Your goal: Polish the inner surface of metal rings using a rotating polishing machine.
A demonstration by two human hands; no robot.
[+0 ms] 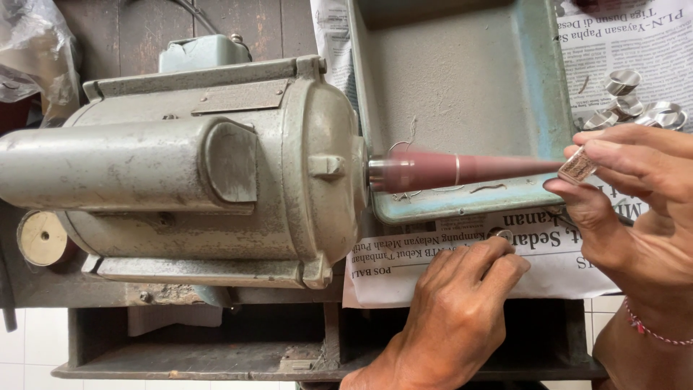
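Reddish-brown tapered spindle (pixel 462 170) projects from a grey motor (pixel 188 166) over a blue-green metal tray (pixel 548 87). The right hand (pixel 635 202) pinches a small metal ring (pixel 577 166) at the spindle tip. The left hand (pixel 455 310) rests on newspaper (pixel 404 263), fingertips closed on a small metal piece (pixel 500 234).

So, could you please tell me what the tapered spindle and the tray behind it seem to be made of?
The tapered spindle looks reddish-brown, perhaps coated or wrapped; motion blur hides its surface. The tray looks like metal, painted pale blue-green, the paint worn and chipped along the rim.
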